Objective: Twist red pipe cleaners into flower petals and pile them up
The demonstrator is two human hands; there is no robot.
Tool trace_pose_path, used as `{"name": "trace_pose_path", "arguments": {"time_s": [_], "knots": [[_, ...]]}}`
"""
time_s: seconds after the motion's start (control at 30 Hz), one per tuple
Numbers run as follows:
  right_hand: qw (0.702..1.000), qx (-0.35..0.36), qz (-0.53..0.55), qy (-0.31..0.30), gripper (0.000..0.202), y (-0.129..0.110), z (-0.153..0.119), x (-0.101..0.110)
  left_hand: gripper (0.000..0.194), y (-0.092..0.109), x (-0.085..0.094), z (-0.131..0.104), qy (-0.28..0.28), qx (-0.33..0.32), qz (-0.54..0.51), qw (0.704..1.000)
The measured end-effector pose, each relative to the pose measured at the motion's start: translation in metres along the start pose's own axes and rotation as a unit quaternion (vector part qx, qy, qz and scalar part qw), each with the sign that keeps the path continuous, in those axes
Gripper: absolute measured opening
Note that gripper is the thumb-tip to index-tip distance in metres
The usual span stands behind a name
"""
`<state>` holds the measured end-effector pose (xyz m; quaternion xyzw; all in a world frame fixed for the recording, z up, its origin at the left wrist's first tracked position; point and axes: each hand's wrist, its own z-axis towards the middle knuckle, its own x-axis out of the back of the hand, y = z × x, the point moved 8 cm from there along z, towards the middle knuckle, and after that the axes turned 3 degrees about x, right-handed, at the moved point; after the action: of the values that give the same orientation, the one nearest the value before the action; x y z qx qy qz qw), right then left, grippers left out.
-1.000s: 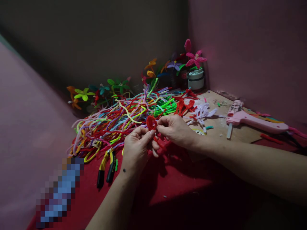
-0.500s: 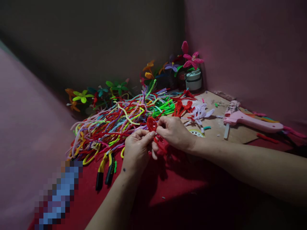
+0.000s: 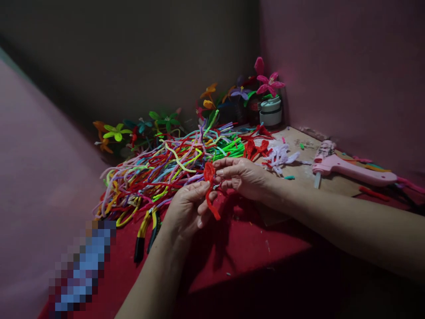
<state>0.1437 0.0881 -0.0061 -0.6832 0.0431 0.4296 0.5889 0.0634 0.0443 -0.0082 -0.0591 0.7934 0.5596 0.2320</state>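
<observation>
Red fuzzy loop (image 3: 209, 172) pinched in L hand (image 3: 187, 208), R hand (image 3: 244, 177) part-open w/ fingers curled alongside.

Pliers (image 3: 142, 230) lie before the pipe-cleaner heap (image 3: 159, 164), left of centre. At right, a glue gun (image 3: 361, 170) rests partly on a board (image 3: 341, 186).

Red stem (image 3: 209, 172): contact w/ R hand (image 3: 244, 178) unclear. Pliers (image 3: 139, 248): pt. hidden by L forearm (image 3: 152, 270). Glue stick (image 3: 317, 179): tip behind R forearm (image 3: 345, 226). Both forearms: cut off. Blue item (image 3: 84, 268): pixelated, ID unclear.
</observation>
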Motion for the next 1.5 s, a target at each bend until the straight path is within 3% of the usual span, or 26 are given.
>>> {"name": "trace_pose_path", "arguments": {"time_s": [0.17,0.33,0.53,0.73,0.83,0.9,0.97,1.0,1.07,1.13,1.2,1.27,1.33,1.5], "knots": [[0.993,-0.038,0.041,-0.102,0.032,0.003,-0.004,-0.016,0.01,-0.006,-0.01,-0.005,-0.057,0.049,-0.027,0.997],[0.987,-0.038,0.032,-0.154,0.04,0.0,-0.009,-0.023,0.013,-0.011,-0.014,-0.009,-0.099,0.068,-0.028,0.992],[0.988,0.016,-0.017,-0.153,0.014,-0.007,-0.009,-0.024,0.015,-0.015,-0.016,-0.009,-0.142,0.075,-0.044,0.986],[0.992,0.008,-0.022,-0.126,0.008,-0.006,-0.006,-0.021,0.02,-0.008,-0.013,-0.008,-0.087,0.044,0.045,0.994],[0.996,-0.004,-0.002,-0.086,0.011,-0.006,-0.005,-0.014,0.024,0.014,0.009,-0.016,0.031,-0.03,0.135,0.99],[0.997,-0.012,0.007,-0.073,0.014,-0.005,-0.004,-0.011,0.025,0.03,0.031,-0.029,0.133,-0.074,0.231,0.961],[0.997,-0.02,0.013,-0.07,0.017,-0.002,-0.003,-0.01,0.024,0.04,0.05,-0.043,0.207,-0.089,0.372,0.9],[0.997,-0.025,0.015,-0.072,0.018,0.0,-0.003,-0.01,0.023,0.042,0.056,-0.05,0.226,-0.09,0.456,0.856],[0.996,-0.034,0.016,-0.08,0.017,0.004,-0.002,-0.011,0.022,0.04,0.062,-0.057,0.231,-0.087,0.627,0.739],[0.995,-0.043,0.015,-0.085,0.016,0.007,-0.002,-0.011,0.024,0.036,0.063,-0.059,0.23,-0.1,0.73,0.636],[0.995,-0.047,0.016,-0.085,0.016,0.009,-0.002,-0.011,0.026,0.029,0.062,-0.054,0.216,-0.089,0.784,0.575],[0.995,-0.048,0.018,-0.084,0.015,0.009,-0.003,-0.01,0.026,0.023,0.06,-0.047,0.19,-0.059,0.811,0.551],[0.995,-0.048,0.018,-0.085,0.015,0.009,-0.004,-0.01,0.026,0.021,0.057,-0.04,0.164,-0.033,0.82,0.547],[0.996,-0.056,0.014,-0.071,0.015,0.006,-0.005,-0.011,0.024,0.023,0.054,-0.042,0.126,0.025,0.809,0.574]]}}
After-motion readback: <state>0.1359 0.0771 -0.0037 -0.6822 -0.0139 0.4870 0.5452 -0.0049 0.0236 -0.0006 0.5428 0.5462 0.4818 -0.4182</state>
